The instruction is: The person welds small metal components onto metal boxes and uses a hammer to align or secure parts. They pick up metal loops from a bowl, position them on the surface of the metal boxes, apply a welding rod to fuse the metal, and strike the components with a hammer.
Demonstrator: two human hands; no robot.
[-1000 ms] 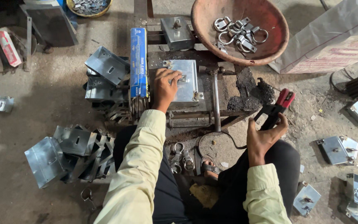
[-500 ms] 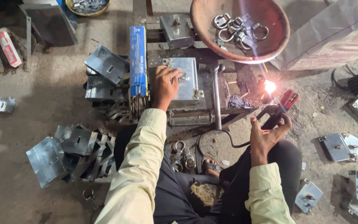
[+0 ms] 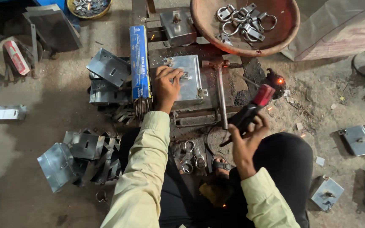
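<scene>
— Galvanised steel everywhere, dull grey. From the head view, the left hand (image 3: 167, 86) lies on the square metal box (image 3: 185, 76) on the bench, fingers curled and pinching a small fitting on its lid, palm bearing down.

— And the other hand?

— The right hand (image 3: 246, 141) is wrapped tight round the black-and-red electrode holder (image 3: 250, 110), thumb on top, held up beside the box and apart from it. Just past its red tip there's a small orange glow (image 3: 280, 80) on the dark ground. A hammer (image 3: 219, 90) lies between the two hands, its handle pointing back at the person.

— What else is close?

— A blue packet of rods (image 3: 139, 63) stands just outside the left hand, touching the box's edge. Beyond both hands sits a wide clay-coloured bowl (image 3: 284, 40) of metal shackles (image 3: 241, 19). Bent sheet pieces (image 3: 81, 154) are heaped outside the left elbow, and finished boxes (image 3: 358, 139) are scattered well beyond the right hand.

— How would you do this bit well?

— I'd say keep the left hand firm so the fitting can't creep, fingers clear of the joint, and bring the rod in steady and shallow. Bare skin near hot metal is the risk, to my eye.
</scene>
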